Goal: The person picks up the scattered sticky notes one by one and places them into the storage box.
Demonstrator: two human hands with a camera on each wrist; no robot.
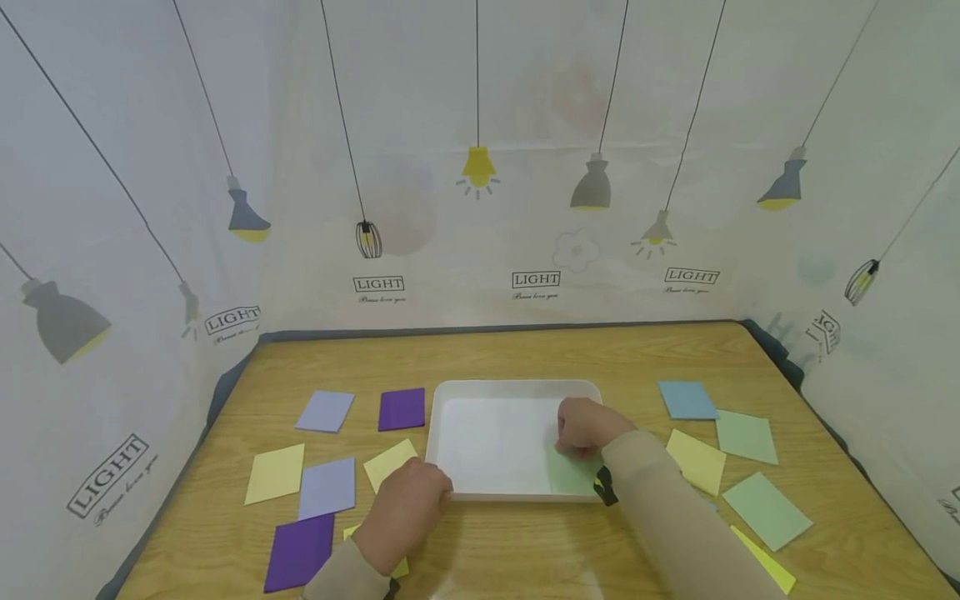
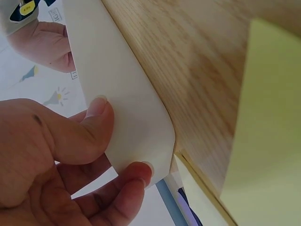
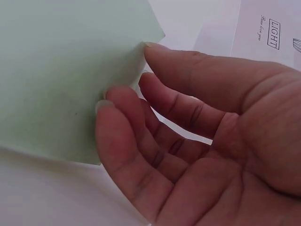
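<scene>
the left hand point(image 1: 408, 507) is gripping a white rectangular tray point(image 1: 483, 450) while the right hand point(image 1: 590, 423) is pinching a pale-green square paper point(image 1: 567, 477) inside.

A white rectangular tray point(image 1: 487, 442) with rounded corners and a low raised rim sits flat on the wooden table point(image 1: 517, 550), its long side running left to right, and the left hand point(image 1: 408, 508) grips the wall at its near left corner. Within the tray's right end, by the near wall, is a pale green sticky note point(image 1: 573, 477), plain on the face that shows and partly covered by the right hand point(image 1: 592, 423), whose thumb and fingers hold one edge, where the paper bends slightly.
</scene>
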